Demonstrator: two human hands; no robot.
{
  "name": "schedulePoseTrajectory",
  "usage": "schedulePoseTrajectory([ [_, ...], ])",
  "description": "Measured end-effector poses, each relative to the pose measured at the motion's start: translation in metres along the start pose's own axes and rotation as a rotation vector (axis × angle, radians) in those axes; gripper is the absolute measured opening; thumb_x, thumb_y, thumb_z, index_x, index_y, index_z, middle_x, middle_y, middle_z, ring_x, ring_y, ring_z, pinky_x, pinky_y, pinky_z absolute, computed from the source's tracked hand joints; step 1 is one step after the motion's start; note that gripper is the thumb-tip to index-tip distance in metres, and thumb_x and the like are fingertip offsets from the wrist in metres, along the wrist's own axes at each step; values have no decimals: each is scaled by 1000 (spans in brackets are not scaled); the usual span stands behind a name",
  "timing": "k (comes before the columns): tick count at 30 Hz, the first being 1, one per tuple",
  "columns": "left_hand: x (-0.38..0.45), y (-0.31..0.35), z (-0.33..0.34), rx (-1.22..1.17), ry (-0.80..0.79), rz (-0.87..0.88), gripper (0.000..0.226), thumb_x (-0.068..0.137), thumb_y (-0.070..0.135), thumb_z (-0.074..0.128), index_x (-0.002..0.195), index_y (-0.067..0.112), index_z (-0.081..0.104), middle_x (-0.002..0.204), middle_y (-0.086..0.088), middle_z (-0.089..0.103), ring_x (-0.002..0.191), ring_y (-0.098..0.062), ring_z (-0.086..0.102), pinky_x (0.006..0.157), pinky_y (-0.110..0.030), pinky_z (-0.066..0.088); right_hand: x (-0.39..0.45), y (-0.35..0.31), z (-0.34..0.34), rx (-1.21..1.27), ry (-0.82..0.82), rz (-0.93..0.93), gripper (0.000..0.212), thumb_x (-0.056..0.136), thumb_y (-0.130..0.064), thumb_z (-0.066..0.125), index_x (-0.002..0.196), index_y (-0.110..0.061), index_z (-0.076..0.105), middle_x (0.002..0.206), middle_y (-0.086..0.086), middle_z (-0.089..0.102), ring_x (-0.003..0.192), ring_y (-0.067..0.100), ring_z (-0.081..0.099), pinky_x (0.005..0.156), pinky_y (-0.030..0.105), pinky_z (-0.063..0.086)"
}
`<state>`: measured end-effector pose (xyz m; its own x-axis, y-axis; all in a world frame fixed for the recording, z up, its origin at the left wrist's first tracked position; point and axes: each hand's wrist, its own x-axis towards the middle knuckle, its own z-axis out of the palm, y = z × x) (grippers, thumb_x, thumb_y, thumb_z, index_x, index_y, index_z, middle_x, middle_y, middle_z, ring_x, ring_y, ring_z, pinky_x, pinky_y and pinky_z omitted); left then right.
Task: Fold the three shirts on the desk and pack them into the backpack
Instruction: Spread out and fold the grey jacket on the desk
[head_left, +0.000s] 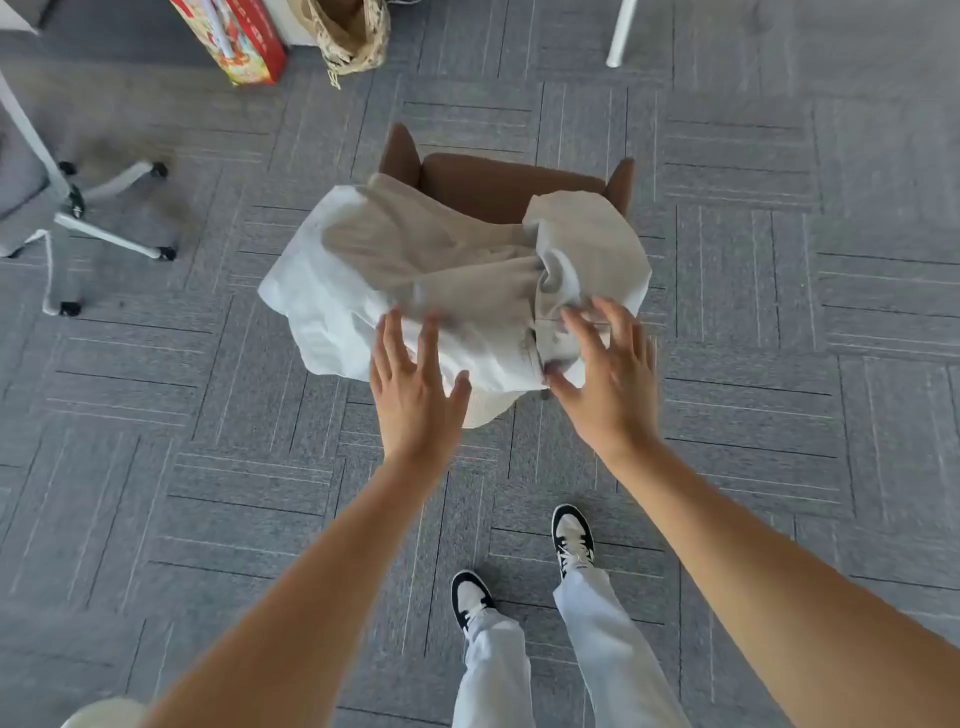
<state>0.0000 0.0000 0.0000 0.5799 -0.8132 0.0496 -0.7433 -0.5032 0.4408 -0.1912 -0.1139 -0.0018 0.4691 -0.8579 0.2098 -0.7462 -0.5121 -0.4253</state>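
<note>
Two bare forearms reach forward over grey carpet tiles (208, 467). The left hand (415, 384) and right hand (608, 374) hover with fingers spread, holding nothing. Just beyond their fingertips lies a crumpled heap of beige and white shirts (447, 280), draped over a brown upholstered chair (498, 182).

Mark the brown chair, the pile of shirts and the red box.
brown upholstered chair (493, 182): head view, on its backrest.
pile of pale crumpled shirts (415, 249): head view, on the beige top layer.
red printed cardboard box (249, 36): head view, on its side face.
</note>
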Motion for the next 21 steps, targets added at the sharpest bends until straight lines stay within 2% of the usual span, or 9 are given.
schedulePoseTrajectory([
  [1,6,-2,1,60,5,59,69,88,27,74,150,22,44,164,-18,25,153,-40,22,120,-60,31,5,3,5,-13,0,-41,64,75,-33,87,133,-20,65,140,9,54,127,29,51,105,46,43],
  [3,19,-8,6,94,7,162,63,90,25,74,149,26,50,162,-16,34,155,-38,21,121,-63,28,14,9,14,-26,14,-54,56,73,-29,89,125,-19,69,131,7,59,119,29,56,100,45,44],
  [6,36,-12,16,50,42,233,45,92,21,73,136,25,63,148,-10,55,149,-36,36,112,-66,36,22,19,24,-29,72,-71,36,77,-20,86,110,-18,72,112,3,65,102,29,61,89,43,44],
  [10,38,-16,19,-38,94,266,34,95,20,67,129,23,69,139,-6,62,142,-35,45,107,-66,39,23,23,18,37,91,-55,18,83,-17,78,100,-16,71,98,1,67,87,28,63,76,41,43],
  [13,37,-15,14,-144,132,315,24,100,22,63,119,15,75,130,-8,68,132,-37,53,102,-59,46,21,15,7,156,112,-13,13,85,-16,71,98,-14,71,92,-1,66,81,24,62,73,42,47],
  [15,40,-5,4,-234,116,255,18,99,17,66,110,11,79,122,-5,71,125,-31,57,100,-51,50,24,9,-4,221,138,26,13,85,-13,70,98,-14,72,90,-2,66,79,22,61,71,42,49],
  [18,41,17,-22,-349,32,72,11,94,10,73,103,8,81,106,4,73,109,-21,65,95,-42,54,30,-1,-26,336,178,46,11,86,-10,67,95,-10,73,86,-2,63,75,8,53,68,33,46],
  [21,39,36,-53,-422,-48,-51,10,96,14,72,102,10,80,97,8,72,89,-13,67,86,-32,54,39,-12,-56,411,183,50,13,86,-14,62,92,-8,71,86,-1,63,74,4,51,67,28,44],
])
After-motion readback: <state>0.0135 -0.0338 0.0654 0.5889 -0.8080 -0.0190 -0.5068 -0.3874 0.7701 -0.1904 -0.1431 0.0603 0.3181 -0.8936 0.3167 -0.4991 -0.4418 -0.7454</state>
